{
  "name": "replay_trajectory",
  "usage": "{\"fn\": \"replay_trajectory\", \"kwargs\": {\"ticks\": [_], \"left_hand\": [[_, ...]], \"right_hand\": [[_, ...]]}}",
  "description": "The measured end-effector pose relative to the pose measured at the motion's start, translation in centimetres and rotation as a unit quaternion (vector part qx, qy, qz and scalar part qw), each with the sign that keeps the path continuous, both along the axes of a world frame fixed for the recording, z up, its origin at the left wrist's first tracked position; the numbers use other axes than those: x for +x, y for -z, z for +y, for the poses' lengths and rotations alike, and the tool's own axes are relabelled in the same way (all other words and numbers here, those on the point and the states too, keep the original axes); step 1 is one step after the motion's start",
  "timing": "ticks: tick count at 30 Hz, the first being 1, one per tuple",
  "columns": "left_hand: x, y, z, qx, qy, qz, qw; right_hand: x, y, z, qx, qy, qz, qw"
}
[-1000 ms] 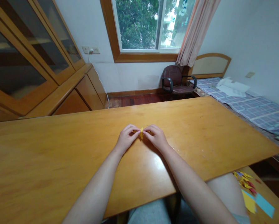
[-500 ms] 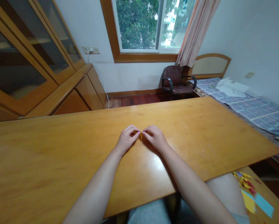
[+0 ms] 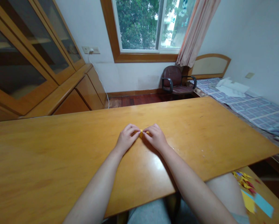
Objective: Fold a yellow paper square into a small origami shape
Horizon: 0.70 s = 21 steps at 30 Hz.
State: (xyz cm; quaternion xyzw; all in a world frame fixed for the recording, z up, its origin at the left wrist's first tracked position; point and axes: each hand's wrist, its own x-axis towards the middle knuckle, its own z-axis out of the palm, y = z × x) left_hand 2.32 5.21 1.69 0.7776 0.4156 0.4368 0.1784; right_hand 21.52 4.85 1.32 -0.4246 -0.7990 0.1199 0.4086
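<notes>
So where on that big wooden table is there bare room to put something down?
Nearly everywhere. The table is bare left of the left hand, right of the right hand out to its edge by the bed, and along the far side toward the chair. Only the middle is taken, where both hands pinch a small yellow paper. The low surface with coloured paper scraps is cluttered.

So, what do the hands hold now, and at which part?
Both hands pinch one small yellow paper on the table: the left hand at its left side, the right hand at its right side.

The table (image 3: 200,137) is glossy varnished wood, and the small yellow piece (image 3: 141,133) looks like matt paper.
</notes>
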Motion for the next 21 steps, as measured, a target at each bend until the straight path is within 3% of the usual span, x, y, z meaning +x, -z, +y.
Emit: {"fn": "replay_trajectory", "kwargs": {"ticks": [6,21], "left_hand": [[-0.24,-0.11,0.03,0.039,-0.034,0.070,0.996],[0.03,-0.12,-0.07,-0.004,-0.002,0.014,1.000]], "right_hand": [[0.03,-0.19,-0.05,0.010,-0.003,-0.012,1.000],[-0.27,0.16,-0.16,-0.057,-0.018,0.086,0.994]]}}
